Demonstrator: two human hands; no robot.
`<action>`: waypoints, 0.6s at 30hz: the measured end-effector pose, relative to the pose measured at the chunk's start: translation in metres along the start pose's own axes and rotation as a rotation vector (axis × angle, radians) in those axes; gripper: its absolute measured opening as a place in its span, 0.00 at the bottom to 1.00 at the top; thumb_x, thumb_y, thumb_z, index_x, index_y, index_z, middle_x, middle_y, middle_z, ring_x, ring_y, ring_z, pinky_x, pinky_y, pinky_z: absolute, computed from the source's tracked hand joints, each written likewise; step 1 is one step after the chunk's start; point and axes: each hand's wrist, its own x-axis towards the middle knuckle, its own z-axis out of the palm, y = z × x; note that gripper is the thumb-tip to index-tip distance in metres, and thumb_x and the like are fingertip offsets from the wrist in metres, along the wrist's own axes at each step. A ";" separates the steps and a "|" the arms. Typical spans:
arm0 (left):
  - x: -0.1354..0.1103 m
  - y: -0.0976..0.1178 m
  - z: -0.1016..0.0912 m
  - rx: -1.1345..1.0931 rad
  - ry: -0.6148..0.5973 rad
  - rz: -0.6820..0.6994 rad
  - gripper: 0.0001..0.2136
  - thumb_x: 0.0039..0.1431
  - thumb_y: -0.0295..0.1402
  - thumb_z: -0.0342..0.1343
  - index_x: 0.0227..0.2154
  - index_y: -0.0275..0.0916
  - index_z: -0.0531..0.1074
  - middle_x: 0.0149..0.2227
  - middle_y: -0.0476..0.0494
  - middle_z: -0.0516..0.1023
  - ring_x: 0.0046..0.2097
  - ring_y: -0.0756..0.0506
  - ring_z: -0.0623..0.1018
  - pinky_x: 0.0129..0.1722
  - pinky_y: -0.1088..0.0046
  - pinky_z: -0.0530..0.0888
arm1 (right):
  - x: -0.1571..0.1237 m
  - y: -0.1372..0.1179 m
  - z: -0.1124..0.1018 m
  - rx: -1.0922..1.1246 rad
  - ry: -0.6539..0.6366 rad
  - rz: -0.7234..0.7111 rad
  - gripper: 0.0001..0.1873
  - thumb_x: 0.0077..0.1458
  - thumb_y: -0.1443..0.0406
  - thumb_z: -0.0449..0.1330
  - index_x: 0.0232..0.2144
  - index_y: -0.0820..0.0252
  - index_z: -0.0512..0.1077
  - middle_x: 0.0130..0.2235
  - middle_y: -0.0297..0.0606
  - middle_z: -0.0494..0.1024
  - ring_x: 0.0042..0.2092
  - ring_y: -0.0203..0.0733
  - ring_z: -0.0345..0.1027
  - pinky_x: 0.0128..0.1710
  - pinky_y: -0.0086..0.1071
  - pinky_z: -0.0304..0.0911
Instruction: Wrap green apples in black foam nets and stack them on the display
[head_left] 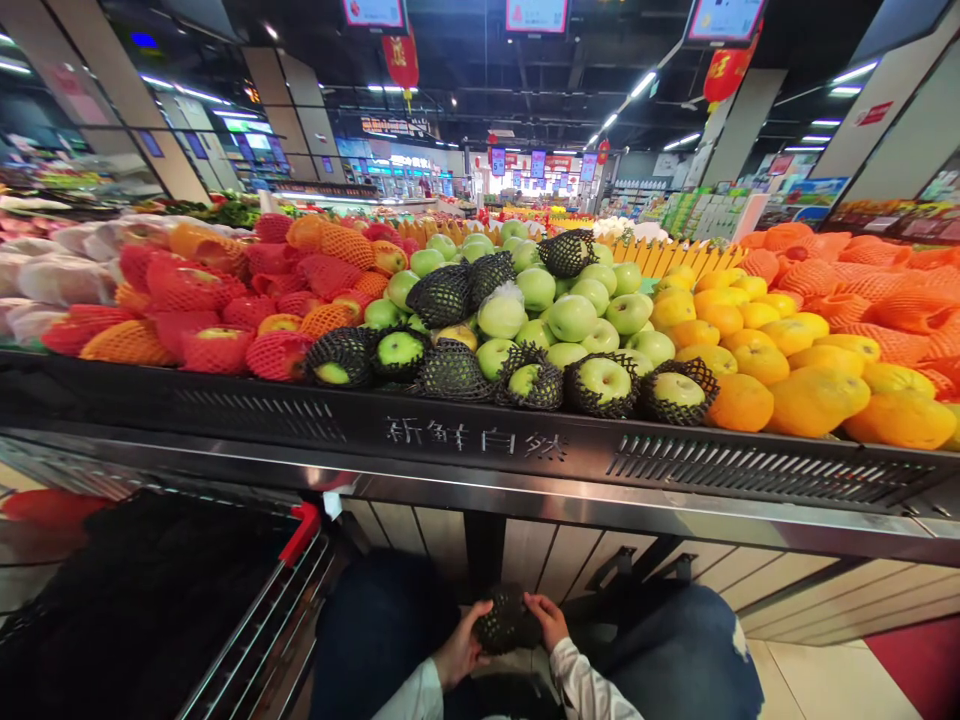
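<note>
Low between my knees, both hands hold a black foam fruit net [501, 622]. My left hand [461, 648] is closed on its left side, with the thumb along the upper edge. My right hand [549, 622] pinches the net's upper right edge. The net looks rounded, but whether a fruit is inside cannot be made out. Above and ahead on the display lie green apples [574, 318], some bare and some in black foam nets. A netted apple [604, 380] sits in the front row.
A black display rim [480, 425] with a metal ledge [525, 494] crosses in front of me. Red and orange netted fruit [196, 285] lies left, oranges [817, 385] right, orange-netted fruit [900, 290] beyond. At lower left stands a wire cart [259, 620] full of black material.
</note>
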 end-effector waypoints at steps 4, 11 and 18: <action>-0.005 0.005 0.003 -0.053 0.064 0.010 0.24 0.40 0.53 0.70 0.27 0.39 0.69 0.23 0.51 0.73 0.24 0.51 0.70 0.22 0.75 0.53 | -0.006 0.000 0.009 0.025 -0.099 0.048 0.33 0.14 0.38 0.72 0.18 0.56 0.75 0.21 0.33 0.72 0.28 0.44 0.67 0.41 0.46 0.69; -0.011 0.009 0.005 -0.083 -0.004 -0.063 0.27 0.39 0.58 0.67 0.29 0.38 0.71 0.22 0.50 0.74 0.24 0.50 0.71 0.21 0.76 0.56 | -0.020 -0.022 0.004 0.209 -0.493 0.157 0.31 0.28 0.46 0.75 0.36 0.55 0.81 0.36 0.40 0.82 0.44 0.51 0.77 0.55 0.44 0.63; -0.009 0.007 0.001 0.004 -0.069 -0.093 0.30 0.40 0.63 0.63 0.31 0.39 0.74 0.25 0.46 0.78 0.28 0.43 0.78 0.23 0.73 0.64 | -0.007 -0.005 0.001 0.174 -0.348 0.238 0.31 0.13 0.46 0.77 0.18 0.58 0.75 0.21 0.33 0.74 0.26 0.41 0.67 0.41 0.42 0.65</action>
